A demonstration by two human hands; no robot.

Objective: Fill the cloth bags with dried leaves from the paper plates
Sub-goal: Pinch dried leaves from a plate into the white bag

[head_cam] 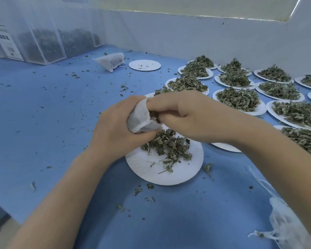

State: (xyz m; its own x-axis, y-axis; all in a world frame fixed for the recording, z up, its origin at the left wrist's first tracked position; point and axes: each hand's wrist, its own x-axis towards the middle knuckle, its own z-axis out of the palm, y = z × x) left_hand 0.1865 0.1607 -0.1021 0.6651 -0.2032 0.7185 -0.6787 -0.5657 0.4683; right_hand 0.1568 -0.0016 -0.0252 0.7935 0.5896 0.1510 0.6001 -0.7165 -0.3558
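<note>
My left hand (113, 123) grips a white cloth bag (139, 117) just above a paper plate (147, 169). My right hand (183, 112) has its fingers curled at the bag's mouth, pinching dried leaves into it. A loose pile of dried leaves (169, 146) lies on the plate under both hands. What is inside the bag is mostly hidden by my fingers.
Several paper plates heaped with leaves (239, 98) fill the blue table's right side. A filled cloth bag (111, 61) and an emptied plate (144, 65) lie farther back. Clear bins of leaves (43, 44) stand back left. Spare bags (285, 225) lie at the near right. Leaf crumbs litter the table.
</note>
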